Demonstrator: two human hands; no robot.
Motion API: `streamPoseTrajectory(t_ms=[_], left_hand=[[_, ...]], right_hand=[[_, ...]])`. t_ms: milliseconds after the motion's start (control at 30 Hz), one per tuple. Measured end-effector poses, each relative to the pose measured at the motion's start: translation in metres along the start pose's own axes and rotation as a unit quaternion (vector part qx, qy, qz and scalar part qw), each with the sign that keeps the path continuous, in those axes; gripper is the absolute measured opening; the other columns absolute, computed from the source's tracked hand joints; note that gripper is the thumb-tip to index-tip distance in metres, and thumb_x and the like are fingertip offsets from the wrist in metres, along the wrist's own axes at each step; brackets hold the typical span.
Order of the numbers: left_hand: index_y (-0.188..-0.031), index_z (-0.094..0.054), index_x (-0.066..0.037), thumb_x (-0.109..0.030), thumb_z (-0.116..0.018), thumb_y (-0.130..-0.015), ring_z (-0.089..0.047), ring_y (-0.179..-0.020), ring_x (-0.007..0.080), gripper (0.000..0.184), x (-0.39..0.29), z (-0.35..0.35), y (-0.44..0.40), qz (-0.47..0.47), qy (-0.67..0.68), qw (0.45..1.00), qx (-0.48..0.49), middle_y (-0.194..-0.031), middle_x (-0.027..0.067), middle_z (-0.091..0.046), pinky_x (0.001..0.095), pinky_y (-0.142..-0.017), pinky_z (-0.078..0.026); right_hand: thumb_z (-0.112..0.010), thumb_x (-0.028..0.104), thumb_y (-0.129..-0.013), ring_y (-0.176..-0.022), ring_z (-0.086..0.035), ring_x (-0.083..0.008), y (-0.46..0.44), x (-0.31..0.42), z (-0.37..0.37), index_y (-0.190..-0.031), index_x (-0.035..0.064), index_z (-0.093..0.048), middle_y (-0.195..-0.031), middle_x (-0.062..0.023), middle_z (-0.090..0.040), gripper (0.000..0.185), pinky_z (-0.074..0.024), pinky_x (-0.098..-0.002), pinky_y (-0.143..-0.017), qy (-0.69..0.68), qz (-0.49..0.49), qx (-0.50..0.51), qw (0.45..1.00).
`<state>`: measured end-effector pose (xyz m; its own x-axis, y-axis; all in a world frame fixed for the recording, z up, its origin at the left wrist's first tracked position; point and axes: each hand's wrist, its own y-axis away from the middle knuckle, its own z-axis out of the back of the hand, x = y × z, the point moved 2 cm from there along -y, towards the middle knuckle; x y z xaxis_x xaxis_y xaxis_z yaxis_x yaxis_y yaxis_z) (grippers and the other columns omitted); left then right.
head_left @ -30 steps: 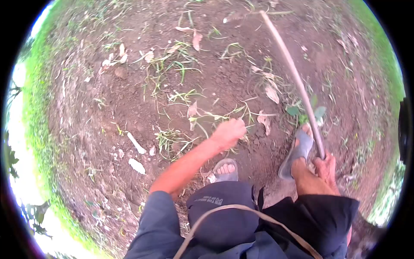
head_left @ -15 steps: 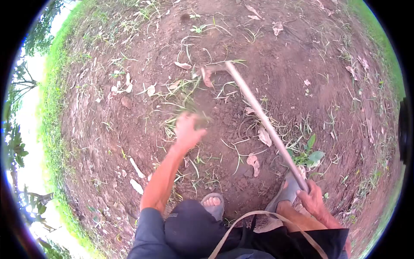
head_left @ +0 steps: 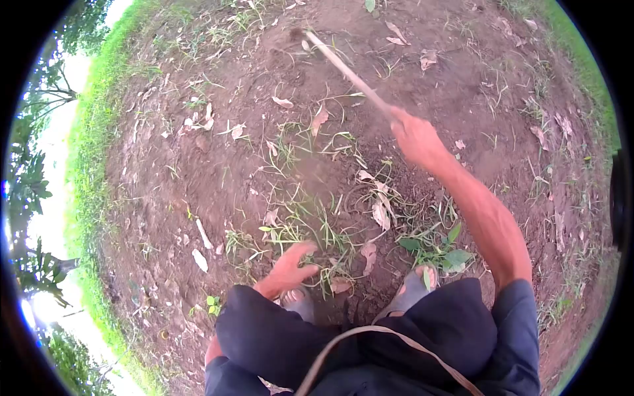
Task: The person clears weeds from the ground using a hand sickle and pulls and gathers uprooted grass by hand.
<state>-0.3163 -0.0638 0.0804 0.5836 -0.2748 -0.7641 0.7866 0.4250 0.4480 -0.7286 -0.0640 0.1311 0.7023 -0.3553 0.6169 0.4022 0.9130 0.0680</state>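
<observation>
My right hand (head_left: 415,135) is wrapped round the wooden handle of a hoe (head_left: 350,76), which slants up and left across the soil. The hoe's far end rests near the top of the view beside a dark clump, and its head is hard to make out there. Low over the ground by my left foot, my left hand (head_left: 290,267) hangs with thumb and fingers apart and nothing visible in it. Uprooted grass (head_left: 323,224) lies loose just beyond the left hand, with dry leaves (head_left: 381,211) among it.
My sandalled feet (head_left: 413,290) stand on bare brown soil (head_left: 218,171). A broad-leaved green plant (head_left: 446,256) grows by the right foot. Pale dry pieces (head_left: 200,260) lie to the left. Green grass (head_left: 89,191) borders the left edge, with trees beyond. A strap (head_left: 370,330) hangs across my lap.
My right hand has moved forward and up along with the hoe, whose far end now reaches farther up and left. My left hand has drawn back toward my feet; loose grass lies nearer them.
</observation>
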Motion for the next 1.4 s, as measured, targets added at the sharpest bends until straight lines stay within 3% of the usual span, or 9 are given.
streamPoseTrajectory(t_ms=[133,233,533,733,933,1000,1167,1267,1400], left_hand=[[-0.131,-0.051,-0.002,-0.023,-0.069,-0.085,-0.049,-0.127,0.0253,0.053,-0.005,0.007,0.021,0.182,0.219,0.958,-0.025,-0.133,0.0157,-0.054,0.0391,-0.106,-0.039],[-0.135,-0.047,0.002,-0.020,-0.066,-0.088,-0.052,-0.121,0.0225,0.055,-0.003,-0.014,0.019,0.224,0.234,0.946,0.021,-0.130,0.0138,-0.056,0.0384,-0.105,-0.040],[-0.137,-0.045,0.000,-0.019,-0.067,-0.090,-0.052,-0.121,0.0206,0.055,-0.056,-0.019,-0.005,0.209,0.315,0.907,0.185,-0.130,0.0128,-0.056,0.0370,-0.105,-0.039],[-0.139,-0.044,-0.002,-0.024,-0.066,-0.090,-0.050,-0.123,0.0196,0.059,-0.139,-0.017,-0.024,0.184,0.233,0.895,0.332,-0.134,0.0097,-0.054,0.0357,-0.107,-0.036],[-0.132,-0.050,-0.002,-0.025,-0.069,-0.088,-0.054,-0.119,0.0242,0.053,-0.265,-0.005,-0.059,0.145,0.073,0.925,0.342,-0.125,0.0134,-0.060,0.0382,-0.104,-0.041],[-0.126,-0.056,-0.004,-0.025,-0.071,-0.085,-0.058,-0.115,0.0257,0.049,-0.280,-0.006,-0.089,-0.017,-0.123,0.913,0.389,-0.116,0.0135,-0.063,0.0380,-0.099,-0.044],[-0.118,-0.059,-0.004,-0.030,-0.071,-0.083,-0.064,-0.103,0.0257,0.045,-0.325,-0.039,-0.148,-0.104,-0.197,0.871,0.439,-0.108,0.0127,-0.065,0.0373,-0.090,-0.049],[-0.115,-0.060,-0.005,-0.029,-0.066,-0.085,-0.064,-0.101,0.0287,0.039,-0.336,-0.062,-0.176,-0.120,-0.233,0.830,0.493,-0.105,0.0141,-0.065,0.0395,-0.088,-0.049],[-0.118,-0.057,-0.004,-0.029,-0.064,-0.088,-0.062,-0.101,0.0325,0.039,-0.347,-0.085,-0.201,-0.141,-0.272,0.746,0.592,-0.108,0.0175,-0.064,0.0424,-0.086,-0.048]], right_hand=[[-0.048,0.026,-0.094,-0.087,-0.062,-0.0479,0.001,-0.040,0.007,-0.139,0.0097,-0.042,-0.092,-0.0273,-0.065,0.048,-0.0489,-0.0546,-0.079,-0.005,-0.036,-0.110,0.993],[-0.051,0.022,-0.093,-0.080,-0.062,-0.0494,0.064,-0.106,0.013,-0.144,0.0096,-0.030,-0.086,-0.0297,-0.063,0.056,-0.0491,-0.0544,-0.070,0.056,-0.090,0.019,0.994],[-0.057,0.018,-0.090,-0.057,-0.063,-0.0307,0.429,-0.163,0.018,-0.143,0.0108,-0.032,-0.075,-0.0186,-0.064,0.059,-0.0502,-0.0399,-0.052,-0.070,-0.229,0.132,0.962],[-0.062,0.031,-0.088,-0.056,-0.056,-0.0126,0.349,-0.118,0.018,-0.100,-0.0019,-0.056,-0.070,-0.0036,-0.058,0.036,-0.0446,-0.0288,-0.049,-0.356,-0.342,0.137,0.859],[-0.052,0.024,-0.093,-0.054,-0.050,-0.0090,0.199,-0.131,0.046,-0.145,0.0043,-0.032,-0.070,-0.0010,-0.052,0.059,-0.0408,-0.0267,-0.043,-0.459,-0.240,-0.106,0.849],[-0.051,0.024,-0.094,-0.054,-0.050,-0.0096,0.188,-0.150,0.064,-0.146,0.0046,-0.032,-0.070,-0.0018,-0.052,0.059,-0.0417,-0.0270,-0.044,-0.436,-0.255,-0.128,0.854],[-0.052,0.027,-0.092,-0.058,-0.051,-0.0109,0.293,-0.194,0.039,-0.148,0.0056,-0.031,-0.074,-0.0041,-0.055,0.063,-0.0418,-0.0277,-0.049,-0.222,-0.238,-0.220,0.919],[-0.051,0.034,-0.095,-0.086,-0.059,-0.0185,0.386,-0.117,0.052,-0.146,0.0018,-0.033,-0.100,-0.0136,-0.061,0.063,-0.0482,-0.0349,-0.079,-0.378,-0.464,-0.061,0.799],[-0.051,0.027,-0.097,-0.075,-0.056,-0.0159,0.468,-0.054,0.061,-0.147,0.0055,-0.033,-0.089,-0.0093,-0.059,0.057,-0.0474,-0.0322,-0.069,-0.361,-0.500,-0.050,0.785]])
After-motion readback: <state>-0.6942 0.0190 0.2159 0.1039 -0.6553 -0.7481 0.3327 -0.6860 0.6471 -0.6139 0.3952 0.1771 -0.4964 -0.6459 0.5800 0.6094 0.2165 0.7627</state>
